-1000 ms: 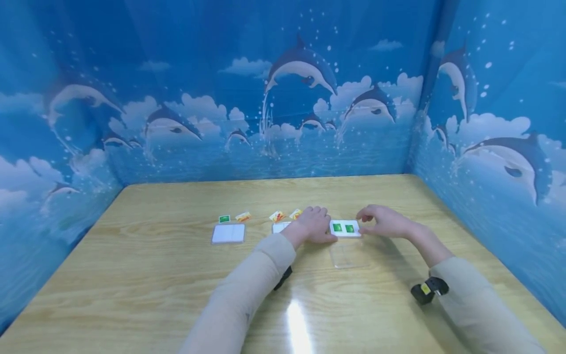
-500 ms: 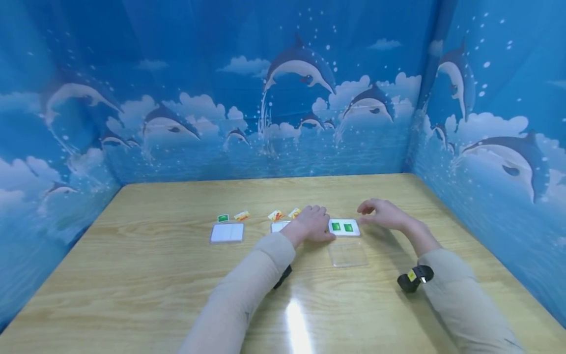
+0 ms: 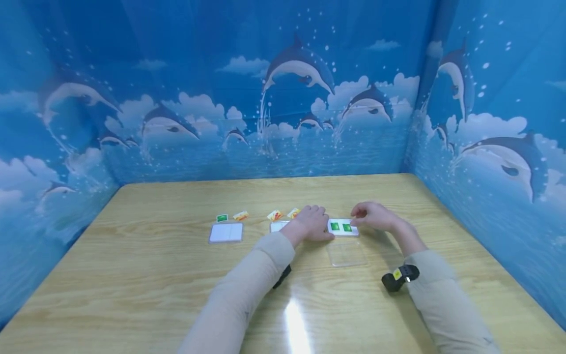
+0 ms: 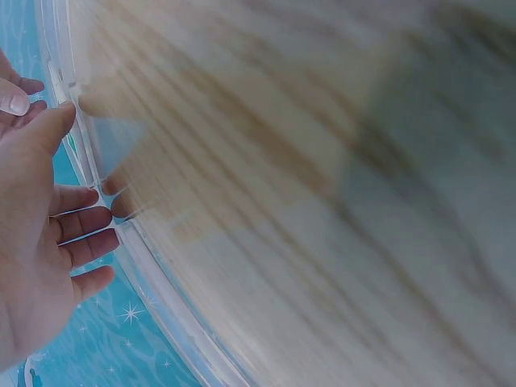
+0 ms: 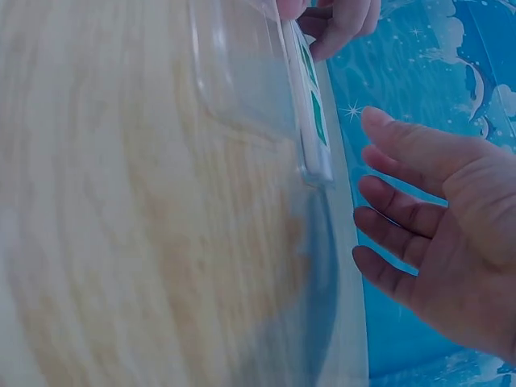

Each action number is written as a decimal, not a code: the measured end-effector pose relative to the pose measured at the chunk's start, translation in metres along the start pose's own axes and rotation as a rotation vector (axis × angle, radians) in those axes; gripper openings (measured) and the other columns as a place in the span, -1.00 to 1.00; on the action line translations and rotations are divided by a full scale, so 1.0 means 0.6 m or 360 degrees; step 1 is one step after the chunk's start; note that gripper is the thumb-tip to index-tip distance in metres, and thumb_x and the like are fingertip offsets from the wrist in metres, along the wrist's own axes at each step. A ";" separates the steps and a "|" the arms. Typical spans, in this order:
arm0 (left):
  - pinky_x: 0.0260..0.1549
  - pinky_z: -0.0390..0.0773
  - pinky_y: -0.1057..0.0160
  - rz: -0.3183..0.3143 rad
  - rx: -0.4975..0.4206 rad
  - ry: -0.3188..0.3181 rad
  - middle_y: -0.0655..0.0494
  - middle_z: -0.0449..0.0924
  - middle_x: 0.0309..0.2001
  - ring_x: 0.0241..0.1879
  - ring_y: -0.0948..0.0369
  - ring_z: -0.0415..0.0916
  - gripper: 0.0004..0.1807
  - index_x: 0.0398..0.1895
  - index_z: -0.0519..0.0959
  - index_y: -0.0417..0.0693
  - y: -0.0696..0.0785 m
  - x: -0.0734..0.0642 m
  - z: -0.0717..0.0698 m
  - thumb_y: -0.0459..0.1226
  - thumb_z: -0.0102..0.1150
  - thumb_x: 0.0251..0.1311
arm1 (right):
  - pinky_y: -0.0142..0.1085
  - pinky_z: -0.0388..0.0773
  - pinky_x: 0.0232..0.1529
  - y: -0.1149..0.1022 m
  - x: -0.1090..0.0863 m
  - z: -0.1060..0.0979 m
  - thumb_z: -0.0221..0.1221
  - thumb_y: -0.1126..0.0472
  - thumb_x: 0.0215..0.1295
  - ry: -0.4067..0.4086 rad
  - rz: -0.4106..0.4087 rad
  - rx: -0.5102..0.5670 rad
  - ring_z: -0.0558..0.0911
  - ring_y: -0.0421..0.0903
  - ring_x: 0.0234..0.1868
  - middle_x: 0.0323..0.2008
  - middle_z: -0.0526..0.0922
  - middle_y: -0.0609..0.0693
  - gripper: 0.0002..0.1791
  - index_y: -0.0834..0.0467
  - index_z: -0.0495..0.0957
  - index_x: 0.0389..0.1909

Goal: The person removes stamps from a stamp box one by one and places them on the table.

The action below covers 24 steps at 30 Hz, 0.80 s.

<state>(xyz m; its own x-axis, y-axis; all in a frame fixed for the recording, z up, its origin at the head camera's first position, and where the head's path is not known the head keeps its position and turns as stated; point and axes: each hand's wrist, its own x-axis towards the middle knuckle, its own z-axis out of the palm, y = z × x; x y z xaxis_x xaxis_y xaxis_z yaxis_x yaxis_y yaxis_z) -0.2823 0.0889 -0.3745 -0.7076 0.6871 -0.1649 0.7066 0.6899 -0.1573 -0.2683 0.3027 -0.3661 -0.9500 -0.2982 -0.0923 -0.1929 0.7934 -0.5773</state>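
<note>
A flat white case [image 3: 341,232] lies on the table, two small green picture cards [image 3: 335,226] side by side on it. My left hand [image 3: 311,223] holds its left end, thumb at the near side and fingers toward the far side. In the right wrist view, left-hand fingers [image 5: 347,28] curl beside the case's far end. My right hand [image 3: 378,216] hovers at the case's right end, apart from it in the right wrist view, fingers relaxed and nothing in them. A clear plastic lid [image 3: 347,254] lies just in front of the case.
A second white case [image 3: 226,233] lies to the left; another [image 3: 278,226] is partly hidden by the left arm. Behind them are a green card [image 3: 222,218] and several yellow-orange cards [image 3: 240,216]. Blue dolphin-print curtains [image 3: 199,98] line the table's back and sides.
My right hand has lifted off the case's right edge, then moved left, back over that end. The left hand stays at the left end.
</note>
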 end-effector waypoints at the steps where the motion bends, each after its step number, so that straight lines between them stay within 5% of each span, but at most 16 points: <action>1: 0.23 0.13 0.13 -0.0001 0.0000 -0.0001 0.02 0.32 0.19 0.19 0.12 0.23 -0.28 0.22 0.37 -0.06 0.000 -0.001 -0.001 0.27 -0.20 0.22 | -0.15 0.43 -0.14 0.001 0.001 0.003 0.25 0.13 0.15 0.0003 -0.0001 0.0014 0.49 -0.02 -0.20 -0.24 0.56 0.08 -0.65 0.28 0.53 -0.13; 13: 0.21 0.17 0.15 0.0016 0.0021 0.0011 0.03 0.34 0.16 0.15 0.13 0.27 -0.29 0.21 0.38 -0.06 0.002 -0.008 -0.007 0.25 -0.19 0.23 | -0.12 0.42 -0.11 0.008 0.003 0.024 0.26 0.20 0.12 0.0020 -0.0027 0.0047 0.49 -0.04 -0.23 -0.29 0.55 0.07 -0.71 0.29 0.52 -0.20; 24: 0.21 0.17 0.14 0.0029 -0.0012 0.0018 0.03 0.35 0.14 0.12 0.14 0.28 -0.31 0.19 0.39 -0.06 -0.001 -0.006 -0.004 0.25 -0.18 0.23 | -0.14 0.41 -0.13 -0.005 0.007 0.028 0.28 0.21 0.10 0.0001 0.0107 -0.0038 0.47 -0.04 -0.25 -0.29 0.53 0.06 -0.72 0.26 0.51 -0.20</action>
<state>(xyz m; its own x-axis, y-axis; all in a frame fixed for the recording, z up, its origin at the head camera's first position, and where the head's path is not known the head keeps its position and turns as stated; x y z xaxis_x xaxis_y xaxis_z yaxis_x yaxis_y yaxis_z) -0.2802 0.0867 -0.3712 -0.6945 0.7023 -0.1564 0.7195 0.6788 -0.1467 -0.2675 0.2900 -0.3784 -0.9613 -0.2433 -0.1297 -0.1344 0.8242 -0.5501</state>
